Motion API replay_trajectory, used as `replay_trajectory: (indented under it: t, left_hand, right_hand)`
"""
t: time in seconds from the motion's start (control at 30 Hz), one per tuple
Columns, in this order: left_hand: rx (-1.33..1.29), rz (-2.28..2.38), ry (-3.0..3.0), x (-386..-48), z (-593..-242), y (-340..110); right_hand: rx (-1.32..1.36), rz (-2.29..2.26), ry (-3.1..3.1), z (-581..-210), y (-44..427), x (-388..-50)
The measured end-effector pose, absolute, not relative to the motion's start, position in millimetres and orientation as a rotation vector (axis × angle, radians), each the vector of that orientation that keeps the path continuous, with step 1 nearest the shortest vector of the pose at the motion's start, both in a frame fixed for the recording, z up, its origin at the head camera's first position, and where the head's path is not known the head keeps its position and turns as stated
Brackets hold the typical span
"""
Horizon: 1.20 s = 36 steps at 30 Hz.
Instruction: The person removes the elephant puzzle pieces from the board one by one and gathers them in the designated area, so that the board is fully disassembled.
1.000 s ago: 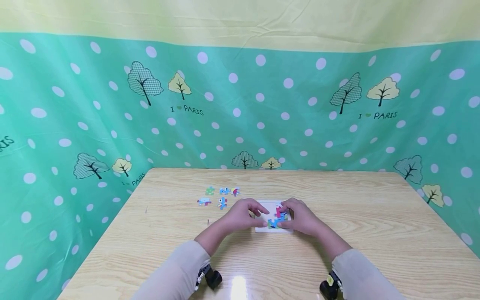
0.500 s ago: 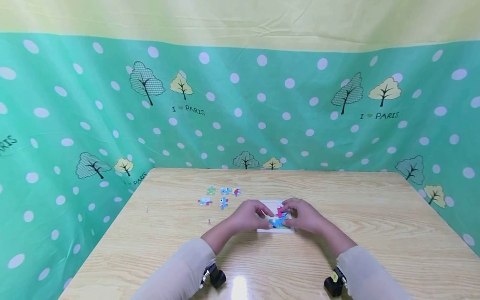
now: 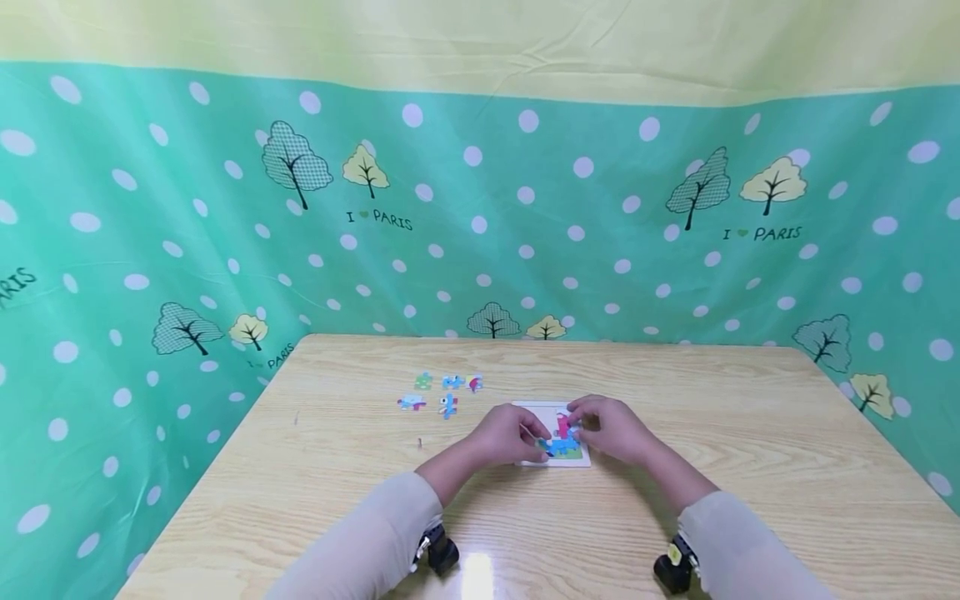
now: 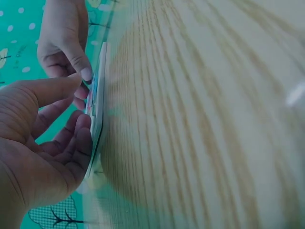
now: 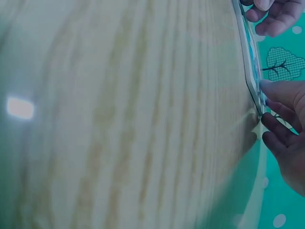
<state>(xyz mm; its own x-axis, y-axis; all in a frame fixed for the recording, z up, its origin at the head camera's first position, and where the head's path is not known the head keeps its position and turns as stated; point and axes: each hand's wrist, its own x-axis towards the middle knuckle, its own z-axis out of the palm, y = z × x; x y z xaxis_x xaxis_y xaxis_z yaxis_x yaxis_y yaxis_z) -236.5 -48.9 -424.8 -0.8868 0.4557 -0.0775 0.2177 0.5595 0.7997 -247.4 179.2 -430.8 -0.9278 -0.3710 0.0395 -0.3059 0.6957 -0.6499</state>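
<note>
A white puzzle tray (image 3: 531,410) lies flat on the table, with several joined jigsaw pieces (image 3: 567,447) along its right side and bottom. At the lower left of these pieces, my left hand (image 3: 501,435) pinches a blue-green jigsaw piece (image 3: 546,447) between thumb and index finger; its fingertips hide part of it. My right hand (image 3: 613,429) is at the tray's right edge, its thumb by the blue pieces and its index finger near the red piece (image 3: 562,426). In the left wrist view, the left thumb (image 4: 66,88) reaches close to the other hand's fingers.
Several loose jigsaw pieces lie left of the tray, among them a green piece (image 3: 423,381) and a blue one (image 3: 448,406). A tiny brown bit (image 3: 420,443) rests nearer the left forearm. Behind the wooden table (image 3: 712,400) hangs a green dotted curtain (image 3: 480,208).
The right thumb has moved up and off the bottom pieces, uncovering the lower right corner. The left hand has shifted slightly right, to the bottom piece. Loose pieces stay put.
</note>
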Motion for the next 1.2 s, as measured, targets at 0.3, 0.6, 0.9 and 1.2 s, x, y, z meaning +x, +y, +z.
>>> replay_trajectory:
  t: [0.3,0.6,0.9,1.2]
  left_hand:
    - [0.525,1.230,2.521,-238,-425,-48]
    - [0.535,1.149,2.553,-240,-424,-47]
    - [0.521,1.074,2.602,-240,-423,-43]
    - [0.643,0.950,2.664,-240,-425,-41]
  right_hand:
    - [-0.547,-1.007,2.831,-431,175,-249]
    - [-0.542,-1.014,2.847,-430,175,-248]
    - [-0.604,-1.021,2.837,-427,179,-241]
    - [-0.742,-0.936,2.814,-431,181,-235]
